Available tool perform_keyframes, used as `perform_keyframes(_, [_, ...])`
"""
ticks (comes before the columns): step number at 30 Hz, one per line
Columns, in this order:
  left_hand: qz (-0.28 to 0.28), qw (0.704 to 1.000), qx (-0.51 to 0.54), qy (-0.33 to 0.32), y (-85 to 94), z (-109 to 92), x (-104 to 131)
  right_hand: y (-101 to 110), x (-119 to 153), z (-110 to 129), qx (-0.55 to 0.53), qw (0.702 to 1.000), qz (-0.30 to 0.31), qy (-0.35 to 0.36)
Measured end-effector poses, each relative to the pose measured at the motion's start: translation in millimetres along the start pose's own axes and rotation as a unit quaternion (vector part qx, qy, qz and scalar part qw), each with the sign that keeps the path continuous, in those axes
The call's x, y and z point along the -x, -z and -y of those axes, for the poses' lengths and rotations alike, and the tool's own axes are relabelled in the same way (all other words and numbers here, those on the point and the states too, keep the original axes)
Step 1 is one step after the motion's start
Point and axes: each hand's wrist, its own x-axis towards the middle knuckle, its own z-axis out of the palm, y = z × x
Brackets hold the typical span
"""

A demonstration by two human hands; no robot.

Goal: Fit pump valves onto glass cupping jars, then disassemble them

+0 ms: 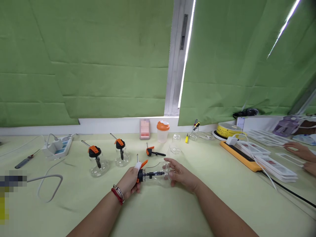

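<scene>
My left hand (130, 182) grips the black and orange pourer cap (140, 175) of a clear glass bottle (160, 168), which lies on its side just above the table. A black tube runs from the cap into the bottle. Round the bottle's base curl the fingers of my right hand (181, 175). A loose pourer cap (151, 152) lies behind the bottle, near an upturned clear glass bottle (175, 144). Two capped bottles, a left one (98, 168) and a nearer-to-middle one (122, 160), stand upright to the left.
At the back stand a phone (144, 129) and an orange-lidded cup (163, 131). A screwdriver (26, 161) and white power strip (59, 148) lie left. To the right are an orange power strip (239, 155), stacked white trays (275, 169) and another person's hands (300, 151).
</scene>
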Motion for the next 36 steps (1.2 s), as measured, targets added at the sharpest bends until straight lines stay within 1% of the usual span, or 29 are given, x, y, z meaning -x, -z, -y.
perform_keyframes(3, [-0.002, 1.000, -0.002, 0.004, 0.4, -1, 0, 2, 1, 1, 0.008, 1.000, 0.016, 0.007])
perform_keyframes(10, [-0.002, 1.000, -0.011, -0.009, 0.9, 2, -1, 2, -3, -5, -0.005, 1.000, 0.014, -0.012])
perform_keyframes(15, [-0.005, 1.000, -0.010, -0.005, 0.6, 4, -3, 1, -5, -6, 0.008, 0.999, 0.015, -0.036])
perform_keyframes(22, [0.009, 1.000, -0.006, -0.006, 1.6, 5, -4, -3, -8, -10, 0.055, 0.997, -0.018, -0.054])
perform_keyframes(25, [0.009, 1.000, -0.007, -0.003, 1.9, 3, -3, -1, -8, -11, 0.060, 0.997, -0.015, -0.049])
perform_keyframes(32, [0.003, 1.000, -0.009, 0.000, 1.4, 1, -1, 8, 1, 2, 0.032, 0.999, 0.042, 0.003])
perform_keyframes(36, [0.001, 1.000, -0.006, -0.002, 0.9, 1, -1, 7, 1, 1, 0.038, 0.998, 0.039, 0.002])
